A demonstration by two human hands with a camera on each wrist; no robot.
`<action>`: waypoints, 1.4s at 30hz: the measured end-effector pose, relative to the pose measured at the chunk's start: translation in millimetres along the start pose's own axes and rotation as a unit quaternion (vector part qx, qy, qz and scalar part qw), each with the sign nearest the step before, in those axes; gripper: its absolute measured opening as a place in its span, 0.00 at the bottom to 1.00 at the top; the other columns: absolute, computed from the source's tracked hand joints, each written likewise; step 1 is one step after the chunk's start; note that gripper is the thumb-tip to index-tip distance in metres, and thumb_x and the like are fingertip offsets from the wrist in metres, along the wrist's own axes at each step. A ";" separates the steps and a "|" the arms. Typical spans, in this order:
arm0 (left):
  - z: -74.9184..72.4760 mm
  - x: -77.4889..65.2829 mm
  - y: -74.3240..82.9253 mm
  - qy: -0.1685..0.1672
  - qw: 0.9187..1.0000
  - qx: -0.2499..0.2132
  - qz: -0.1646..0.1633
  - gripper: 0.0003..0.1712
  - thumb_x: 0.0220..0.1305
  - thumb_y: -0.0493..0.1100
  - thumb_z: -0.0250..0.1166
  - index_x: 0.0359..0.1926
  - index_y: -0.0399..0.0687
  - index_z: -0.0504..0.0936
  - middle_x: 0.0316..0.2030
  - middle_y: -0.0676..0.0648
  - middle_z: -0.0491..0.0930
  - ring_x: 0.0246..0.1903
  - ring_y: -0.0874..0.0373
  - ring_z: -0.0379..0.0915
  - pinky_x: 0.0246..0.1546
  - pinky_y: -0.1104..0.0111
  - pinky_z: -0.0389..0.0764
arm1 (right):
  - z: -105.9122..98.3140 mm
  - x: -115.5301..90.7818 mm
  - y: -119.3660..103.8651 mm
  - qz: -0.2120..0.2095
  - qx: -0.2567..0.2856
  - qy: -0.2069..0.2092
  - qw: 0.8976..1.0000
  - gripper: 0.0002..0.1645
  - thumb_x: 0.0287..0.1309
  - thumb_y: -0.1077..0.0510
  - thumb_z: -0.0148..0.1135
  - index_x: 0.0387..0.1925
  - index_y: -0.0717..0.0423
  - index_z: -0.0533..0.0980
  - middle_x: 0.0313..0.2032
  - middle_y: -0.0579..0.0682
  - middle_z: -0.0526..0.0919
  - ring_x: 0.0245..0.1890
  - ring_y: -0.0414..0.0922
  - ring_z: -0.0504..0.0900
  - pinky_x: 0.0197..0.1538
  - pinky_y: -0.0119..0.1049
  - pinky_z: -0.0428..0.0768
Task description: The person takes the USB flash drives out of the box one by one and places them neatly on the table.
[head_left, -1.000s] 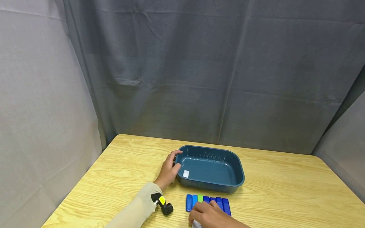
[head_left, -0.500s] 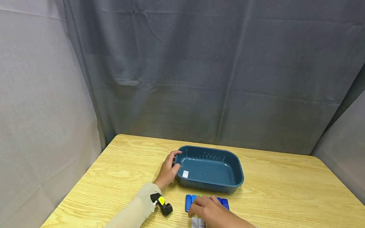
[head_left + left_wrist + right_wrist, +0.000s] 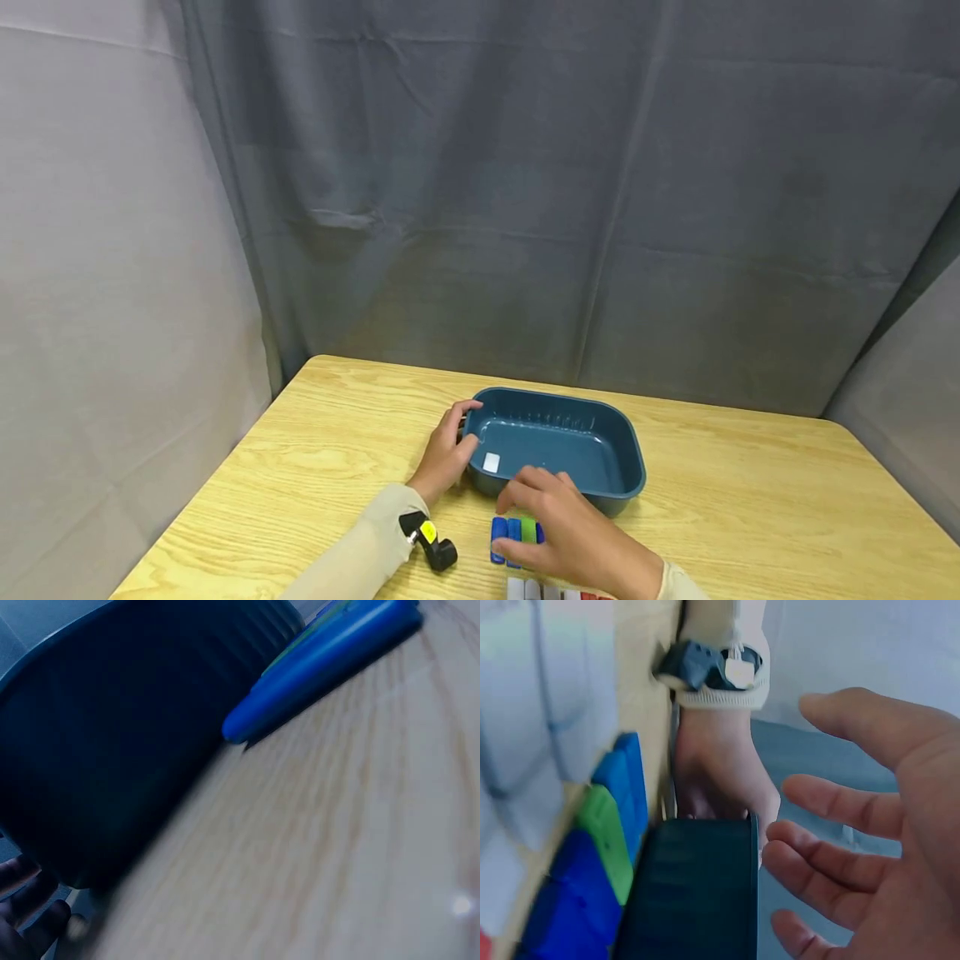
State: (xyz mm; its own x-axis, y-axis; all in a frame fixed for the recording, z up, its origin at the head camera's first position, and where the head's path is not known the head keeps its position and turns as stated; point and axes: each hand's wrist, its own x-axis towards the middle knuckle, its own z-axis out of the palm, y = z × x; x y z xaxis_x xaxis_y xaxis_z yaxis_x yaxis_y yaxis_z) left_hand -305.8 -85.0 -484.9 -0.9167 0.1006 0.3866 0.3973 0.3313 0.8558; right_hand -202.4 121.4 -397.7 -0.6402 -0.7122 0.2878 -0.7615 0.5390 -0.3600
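Note:
My left hand grips the left end of a dark blue-green plastic bin, with thumb and fingertips over its rim. My right hand, its fingers spread and holding nothing, hovers above a row of slim, rounded pieces in front of the bin. A blue piece is leftmost, beside another blue one and a green one. The hand hides the rest of that row in the head view. In the right wrist view, darker blue pieces continue beyond the green piece.
Nearer me lies a second row of pale grey pieces and red pieces, cut by the picture edge. A small white patch is inside the bin. Grey cloth hangs behind the wooden table.
My right hand has risen away from the pieces and moved forward toward the bin, uncovering the grey and red row. My left hand has kept its hold on the bin.

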 end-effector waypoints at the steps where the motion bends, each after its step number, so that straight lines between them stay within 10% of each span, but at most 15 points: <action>1: -0.1 -0.1 0.0 0.000 1.000 0.001 0.002 0.30 0.57 0.36 0.51 0.63 0.48 0.68 0.61 0.42 0.68 0.58 0.44 0.67 0.56 0.50 0.69 | 1.0 3.5 2.0 -0.006 -0.006 0.018 1.000 0.15 0.54 0.38 0.65 0.38 0.39 0.78 0.39 0.35 0.75 0.41 0.35 0.73 0.41 0.39 0.69; 22: 0.5 1.3 -3.3 -0.005 1.000 -0.004 0.003 0.30 0.57 0.35 0.51 0.63 0.50 0.68 0.61 0.43 0.68 0.58 0.44 0.68 0.56 0.51 0.70 | 19.9 55.8 53.4 0.060 0.058 0.095 0.992 0.04 0.61 0.54 0.62 0.36 0.47 0.80 0.34 0.40 0.77 0.38 0.46 0.78 0.44 0.45 0.79; 34: -1.1 2.1 -1.9 -0.003 1.000 0.004 0.002 0.30 0.58 0.35 0.51 0.64 0.49 0.67 0.61 0.44 0.67 0.58 0.45 0.68 0.57 0.52 0.69 | 31.3 65.4 67.6 0.093 0.075 -0.009 0.993 0.18 0.69 0.46 0.50 0.43 0.51 0.81 0.40 0.45 0.82 0.41 0.44 0.80 0.44 0.44 0.78; 42: -1.2 0.8 -0.9 -0.003 1.000 0.005 0.000 0.30 0.58 0.35 0.51 0.64 0.51 0.67 0.62 0.44 0.67 0.58 0.45 0.68 0.57 0.51 0.70 | 30.2 63.5 63.8 0.130 0.104 -0.080 0.983 0.37 0.70 0.37 0.40 0.61 0.62 0.72 0.60 0.59 0.74 0.62 0.57 0.70 0.62 0.56 0.67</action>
State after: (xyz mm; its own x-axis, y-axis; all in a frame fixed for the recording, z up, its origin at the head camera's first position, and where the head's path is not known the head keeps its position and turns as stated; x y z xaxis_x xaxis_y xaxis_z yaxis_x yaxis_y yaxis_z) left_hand -306.8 -86.4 -484.9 -0.9168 0.1056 0.3851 0.3972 0.3402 0.8523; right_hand -288.5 97.0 -429.1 -0.7735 -0.6333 0.0243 -0.5266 0.6209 -0.5806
